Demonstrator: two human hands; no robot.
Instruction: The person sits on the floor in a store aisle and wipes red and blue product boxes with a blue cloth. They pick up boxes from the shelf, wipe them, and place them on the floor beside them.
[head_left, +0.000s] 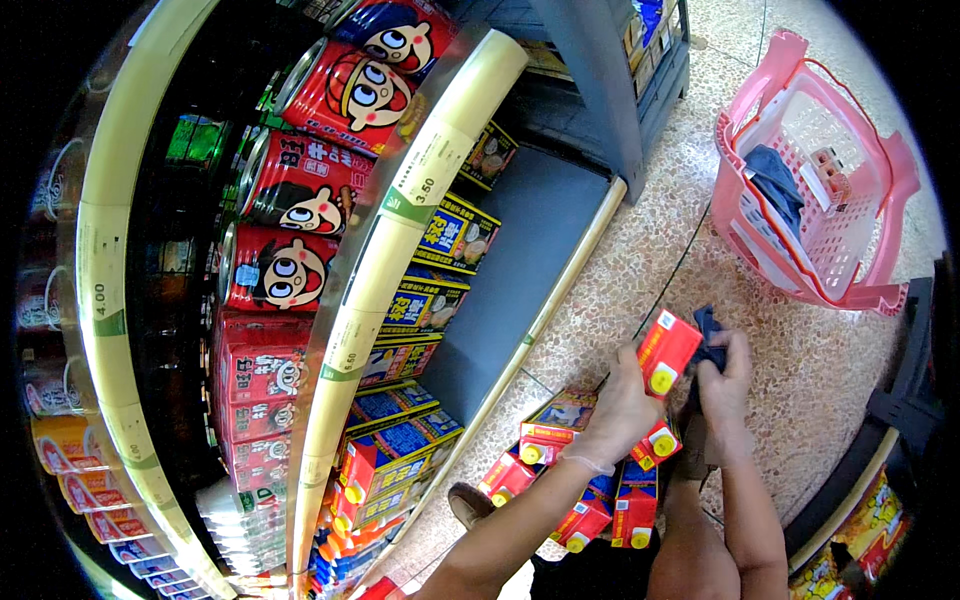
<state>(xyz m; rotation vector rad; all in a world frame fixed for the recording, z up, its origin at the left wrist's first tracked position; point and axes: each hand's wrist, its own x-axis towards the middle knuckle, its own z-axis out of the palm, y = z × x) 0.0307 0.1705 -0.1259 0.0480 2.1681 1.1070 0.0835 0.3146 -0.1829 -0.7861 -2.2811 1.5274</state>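
Observation:
My left hand (622,408) grips a red carton (668,350) with a round yellow cap, held tilted in front of me. Close beside it, my right hand (728,385) is closed on a dark blue cloth (709,333), which is bunched near the carton's side. Below my hands, several more cartons with red ends and yellow caps, one of them a red-ended carton (634,515), are grouped low by my legs. My left forearm and hand hide part of that group.
To the left, the bottom shelf (510,290) holds rows of yellow-and-blue cartons (400,455); red cans (290,270) stand above. A pink basket (745,235) with another blue cloth (775,185) sits on the speckled floor (640,250). Snack packets (860,540) line a rack at lower right.

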